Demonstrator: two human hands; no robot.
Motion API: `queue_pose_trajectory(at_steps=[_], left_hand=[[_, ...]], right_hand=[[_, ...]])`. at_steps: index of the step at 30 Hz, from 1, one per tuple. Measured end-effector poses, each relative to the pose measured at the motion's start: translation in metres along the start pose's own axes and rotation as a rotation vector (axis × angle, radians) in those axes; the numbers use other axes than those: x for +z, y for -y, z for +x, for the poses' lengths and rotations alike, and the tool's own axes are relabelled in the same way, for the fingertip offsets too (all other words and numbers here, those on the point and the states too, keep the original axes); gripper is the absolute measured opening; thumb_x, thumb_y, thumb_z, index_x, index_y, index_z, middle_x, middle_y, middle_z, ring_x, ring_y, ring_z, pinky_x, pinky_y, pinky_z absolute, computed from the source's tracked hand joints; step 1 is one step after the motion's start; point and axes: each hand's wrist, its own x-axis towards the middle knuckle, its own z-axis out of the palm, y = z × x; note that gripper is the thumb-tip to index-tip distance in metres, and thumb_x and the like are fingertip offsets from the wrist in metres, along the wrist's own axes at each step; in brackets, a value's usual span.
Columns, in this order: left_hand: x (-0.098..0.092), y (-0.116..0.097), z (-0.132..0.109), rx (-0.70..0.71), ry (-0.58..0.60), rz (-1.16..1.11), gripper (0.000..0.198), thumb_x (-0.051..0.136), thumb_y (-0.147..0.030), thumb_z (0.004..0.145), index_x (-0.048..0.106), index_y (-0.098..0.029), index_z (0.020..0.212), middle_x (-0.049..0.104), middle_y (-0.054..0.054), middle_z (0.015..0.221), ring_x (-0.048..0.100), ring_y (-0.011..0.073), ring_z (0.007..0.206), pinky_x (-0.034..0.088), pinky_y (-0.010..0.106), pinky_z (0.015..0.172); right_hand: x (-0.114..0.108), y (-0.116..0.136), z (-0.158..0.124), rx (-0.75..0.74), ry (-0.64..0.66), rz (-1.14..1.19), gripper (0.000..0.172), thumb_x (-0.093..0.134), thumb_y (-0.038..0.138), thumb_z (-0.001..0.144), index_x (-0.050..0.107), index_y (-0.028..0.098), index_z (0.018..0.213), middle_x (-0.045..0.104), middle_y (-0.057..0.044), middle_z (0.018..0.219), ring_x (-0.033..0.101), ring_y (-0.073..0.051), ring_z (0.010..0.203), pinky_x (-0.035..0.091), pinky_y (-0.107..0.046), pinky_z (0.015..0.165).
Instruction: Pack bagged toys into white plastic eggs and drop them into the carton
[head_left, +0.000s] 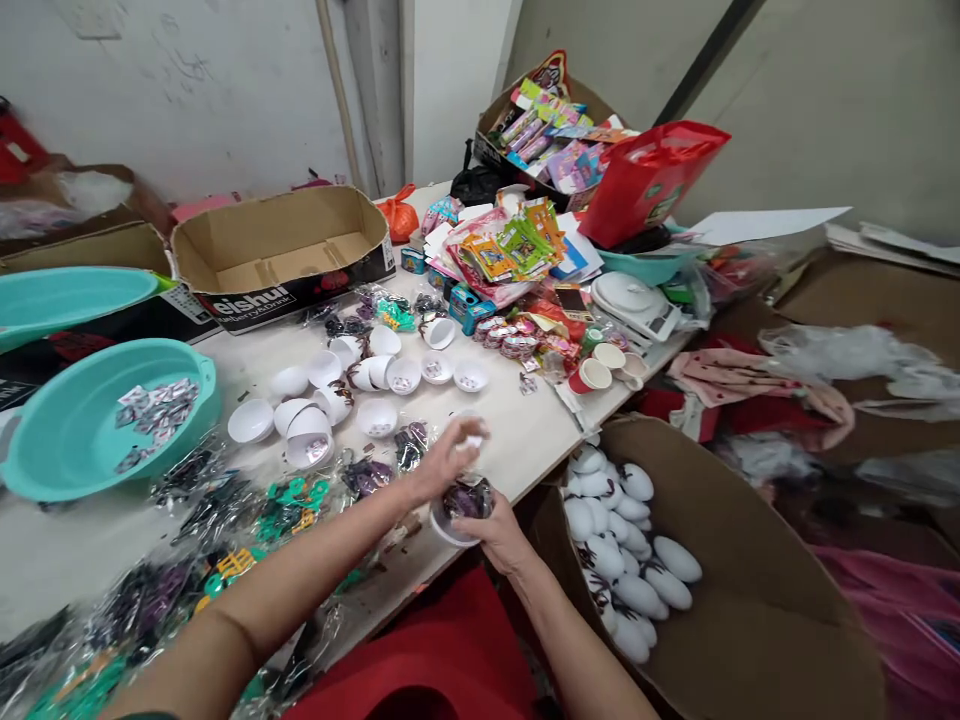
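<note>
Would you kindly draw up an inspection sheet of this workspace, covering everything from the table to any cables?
Surface: pale table, crowded, with small dark scraps near its front edge.
Job's things: white bowls, some holding small packets; bagged coloured pieces; more packets in the front turquoise basin.
Clutter: bright packets, paper cups, white scale, red bag.
Left hand: raised over the bowl; its grip is unclear.
Right hand: holding a bowl containing a dark packet.
Cables: nothing seen.
Surroundings: brown carton of white eggs beside the table.

The shell (448,533) is white, the packet (466,499) purple and black, the nearer basin (56,445) turquoise, the cloth (750,380) spotted pink.
</note>
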Motion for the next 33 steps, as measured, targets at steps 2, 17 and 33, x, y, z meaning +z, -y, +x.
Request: queue_pose_trajectory(at_steps=[2, 17, 33], left_hand=[[0.006, 0.016, 0.034, -0.239, -0.170, 0.239, 0.056, 0.056, -0.042, 0.086, 0.039, -0.017, 0.134, 0.052, 0.015, 0.130, 0.049, 0.0263, 0.121, 0.040, 0.038, 0.099], [0.034, -0.028, 0.005, 0.212, 0.135, 0.406, 0.063, 0.059, -0.007, 0.069, 0.047, -0.025, 0.129, 0.028, 0.013, 0.147, 0.033, 0.0293, 0.135, 0.036, 0.045, 0.108], [0.015, -0.066, 0.030, -0.595, -0.292, -0.465, 0.055, 0.069, -0.036, 0.072, 0.047, -0.025, 0.121, 0.056, 0.010, 0.116, 0.063, 0.0169, 0.070, 0.052, 0.026, 0.047]], right_hand=[[-0.015, 0.004, -0.009, -0.034, -0.154, 0.009, 0.057, 0.087, 0.019, 0.048, 0.066, 0.017, 0.101, 0.071, -0.004, 0.095, 0.064, -0.023, 0.088, 0.047, -0.038, 0.090], [-0.069, 0.058, 0.033, 0.029, 0.009, -0.284, 0.044, 0.082, 0.021, 0.051, 0.070, 0.015, 0.093, 0.071, -0.002, 0.083, 0.061, -0.021, 0.077, 0.047, -0.033, 0.077], [-0.073, 0.129, 0.069, 0.063, 0.370, -0.216, 0.093, 0.087, 0.023, 0.053, 0.037, 0.027, 0.132, 0.057, -0.006, 0.121, 0.059, -0.024, 0.101, 0.049, -0.033, 0.082]])
